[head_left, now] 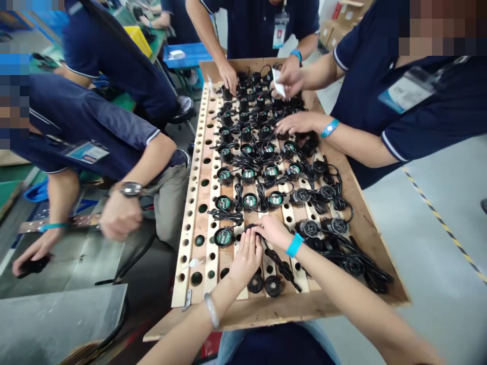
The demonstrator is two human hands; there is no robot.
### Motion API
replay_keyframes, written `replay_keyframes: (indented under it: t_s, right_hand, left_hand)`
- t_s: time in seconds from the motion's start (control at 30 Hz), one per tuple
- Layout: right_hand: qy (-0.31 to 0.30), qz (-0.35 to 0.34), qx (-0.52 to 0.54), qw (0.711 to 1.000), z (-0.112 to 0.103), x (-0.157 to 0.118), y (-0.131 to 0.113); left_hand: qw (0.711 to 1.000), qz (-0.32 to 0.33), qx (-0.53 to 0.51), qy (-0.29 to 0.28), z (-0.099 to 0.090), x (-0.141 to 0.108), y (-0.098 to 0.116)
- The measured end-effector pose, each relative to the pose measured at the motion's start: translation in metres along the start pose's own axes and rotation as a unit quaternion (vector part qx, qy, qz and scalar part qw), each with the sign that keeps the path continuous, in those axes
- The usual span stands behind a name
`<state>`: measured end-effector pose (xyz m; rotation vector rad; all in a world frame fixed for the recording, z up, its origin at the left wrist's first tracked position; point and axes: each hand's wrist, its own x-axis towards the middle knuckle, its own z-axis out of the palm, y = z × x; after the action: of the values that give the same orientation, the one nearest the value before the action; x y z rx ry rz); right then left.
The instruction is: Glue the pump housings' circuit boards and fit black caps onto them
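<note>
My left hand (pixel 249 257) reaches up from below, its fingers pressed together over a black round housing (pixel 250 226) that they mostly hide. From the right, my right hand (pixel 273 232) grips the same part with thumb and fingertips. A bundled black cable (pixel 280 266) trails from under my right hand toward the near side. Left of my hands, an open black housing (pixel 223 236) with a green circuit board sits in the slatted board. Two black round discs (pixel 273 286) lie just below my hands.
A wooden tray (pixel 323 306) holds rows of similar housings and holed wooden strips (pixel 185 230). Grilled black units (pixel 310 228) and cables (pixel 365 258) lie at right. Co-workers' hands (pixel 299 123) reach in from the far and right sides; another person (pixel 122 213) works at left.
</note>
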<state>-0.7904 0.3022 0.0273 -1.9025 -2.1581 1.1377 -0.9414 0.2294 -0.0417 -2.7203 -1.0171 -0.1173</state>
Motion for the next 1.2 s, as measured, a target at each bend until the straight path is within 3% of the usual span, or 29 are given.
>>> replay_keyframes:
  t_s: [0.23, 0.5, 0.67, 0.9, 1.2]
  right_hand:
    - [-0.059, 0.022, 0.158, 0.985, 0.014, 0.024, 0.035]
    - [-0.13, 0.093, 0.271, 0.949, 0.007, 0.039, 0.035]
    - [-0.164, 0.116, 0.284, 0.938, 0.002, 0.045, 0.035]
    - [-0.147, 0.128, 0.245, 0.95, 0.005, 0.046, 0.029]
    - [-0.123, 0.132, 0.215, 0.96, 0.002, 0.042, 0.022]
  left_hand:
    - [1.0, 0.014, -0.003, 0.026, 0.004, 0.0, -0.001]
    - [1.0, 0.003, -0.02, 0.022, 0.008, -0.001, 0.001]
    - [1.0, 0.001, -0.006, 0.015, 0.006, 0.0, 0.003]
    - [0.999, 0.017, -0.028, -0.014, 0.001, 0.0, -0.001]
    - [1.0, 0.022, 0.006, 0.022, 0.0, -0.001, -0.005]
